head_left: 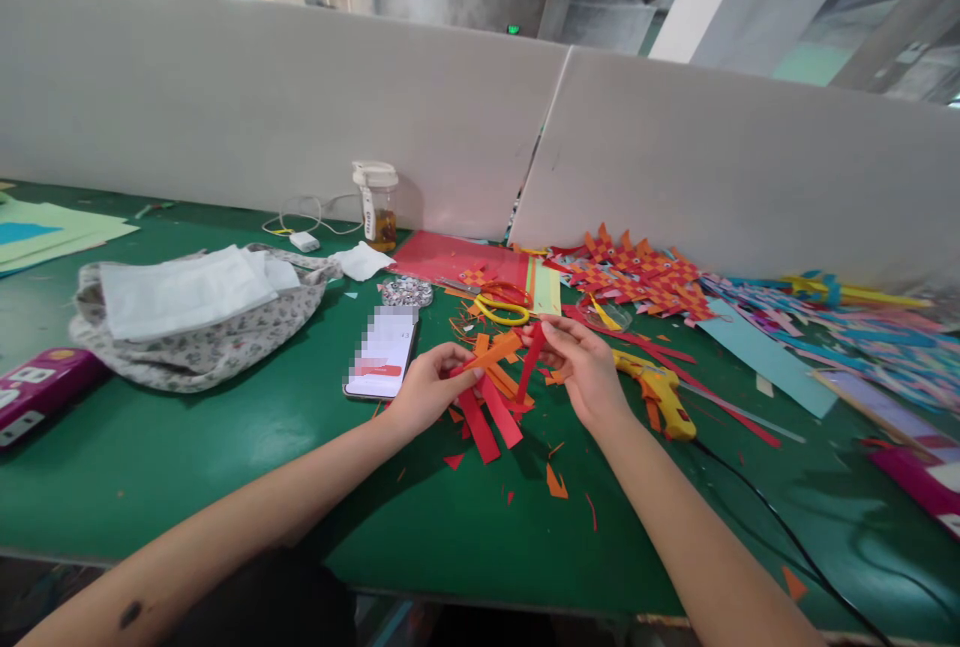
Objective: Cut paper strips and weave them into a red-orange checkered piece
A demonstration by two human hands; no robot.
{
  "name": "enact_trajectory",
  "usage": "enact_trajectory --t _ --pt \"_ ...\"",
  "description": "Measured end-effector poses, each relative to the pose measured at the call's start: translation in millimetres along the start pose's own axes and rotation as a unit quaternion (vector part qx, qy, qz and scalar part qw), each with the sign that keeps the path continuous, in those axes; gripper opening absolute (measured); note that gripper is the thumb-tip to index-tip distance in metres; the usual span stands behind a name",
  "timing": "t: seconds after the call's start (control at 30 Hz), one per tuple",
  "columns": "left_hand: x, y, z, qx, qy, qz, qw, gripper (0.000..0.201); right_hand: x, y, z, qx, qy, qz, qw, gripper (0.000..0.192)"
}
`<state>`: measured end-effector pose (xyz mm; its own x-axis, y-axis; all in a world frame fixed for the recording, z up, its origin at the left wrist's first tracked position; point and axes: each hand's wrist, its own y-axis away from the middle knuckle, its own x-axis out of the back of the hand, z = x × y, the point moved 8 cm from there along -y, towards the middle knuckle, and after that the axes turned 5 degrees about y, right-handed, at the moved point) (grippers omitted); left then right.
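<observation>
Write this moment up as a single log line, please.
left hand: holds paper strips | right hand: pinches a red strip | glue gun: on green table, right of hands | phone: left

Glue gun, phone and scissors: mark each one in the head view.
Glue gun (660, 395): head view, on its yellow body.
Phone (381, 355): head view, middle of its lit screen.
Scissors (501, 308): head view, on the yellow handle loop.
</observation>
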<state>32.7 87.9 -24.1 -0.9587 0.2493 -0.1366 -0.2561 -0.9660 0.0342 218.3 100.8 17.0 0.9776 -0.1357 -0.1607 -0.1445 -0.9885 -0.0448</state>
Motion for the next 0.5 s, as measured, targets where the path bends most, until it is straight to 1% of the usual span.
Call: enact_trajectory --t 0.1,0.17,0.27,0.33,0.43,0.5 --pt "-0.5 0 0 -0.004 -0.005 -0.002 1.000 0.031 5 1 -3 0.016 0.038 0.034 0.999 0.028" --pt "-1.1 1 0 -0.004 -0.008 -0.004 1.000 0.030 6 2 -4 0.023 0.056 0.038 0.997 0.030" --pt "-2.8 1 0 -0.002 -0.010 -0.011 1.000 0.029 0 3 -6 0.037 0.088 0.014 0.995 0.031" --pt "-5.3 1 0 -0.002 -0.013 -0.027 1.000 0.029 -5 5 -7 0.046 0.116 -0.008 0.992 0.031" --pt "-9.7 1 -3 -0.002 -0.019 -0.057 0.998 0.028 -11 7 -7 0.061 0.176 -0.034 0.982 0.032" --pt "-10.3 1 -4 -0.003 -0.024 -0.064 0.998 0.027 -15 8 -9 0.078 0.219 -0.047 0.971 0.031"
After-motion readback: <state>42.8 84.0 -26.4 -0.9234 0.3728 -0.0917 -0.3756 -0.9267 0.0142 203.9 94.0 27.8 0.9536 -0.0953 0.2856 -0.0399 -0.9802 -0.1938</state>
